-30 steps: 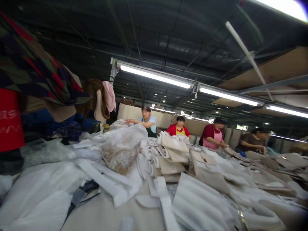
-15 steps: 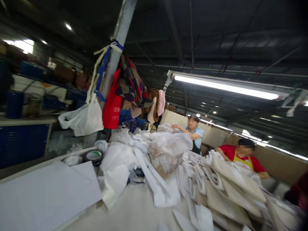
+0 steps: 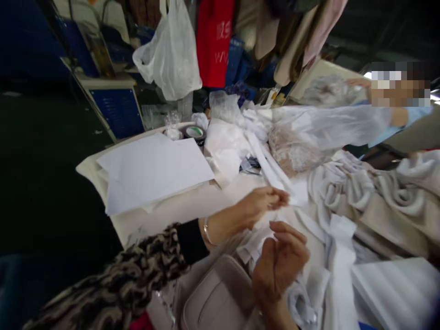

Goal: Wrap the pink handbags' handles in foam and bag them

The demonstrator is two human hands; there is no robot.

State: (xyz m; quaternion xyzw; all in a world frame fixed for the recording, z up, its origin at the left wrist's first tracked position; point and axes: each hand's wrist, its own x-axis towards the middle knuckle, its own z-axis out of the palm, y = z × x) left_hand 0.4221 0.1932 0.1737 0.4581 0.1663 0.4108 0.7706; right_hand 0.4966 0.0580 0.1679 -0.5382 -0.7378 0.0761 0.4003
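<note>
My left hand (image 3: 261,204) reaches over the table in a patterned sleeve, its fingers pinched on a white foam strip (image 3: 271,172). Just below it my right hand (image 3: 282,261) curls its fingers around a bunch of white foam pieces (image 3: 256,243). A beige bag (image 3: 220,298) lies under my arms at the near edge. Both hands sit close together above the cream table (image 3: 192,206).
A stack of white sheets (image 3: 151,172) lies at the table's left corner, with a tape roll (image 3: 195,132) behind it. A clear plastic bag of scraps (image 3: 302,137) and rolled beige bags (image 3: 378,197) fill the right. Another person's arm (image 3: 402,119) reaches in at far right. A white bag (image 3: 172,55) hangs behind.
The view has swung down and left from the ceiling and co-workers to the table. My two hands have come into view, holding white foam pieces.
</note>
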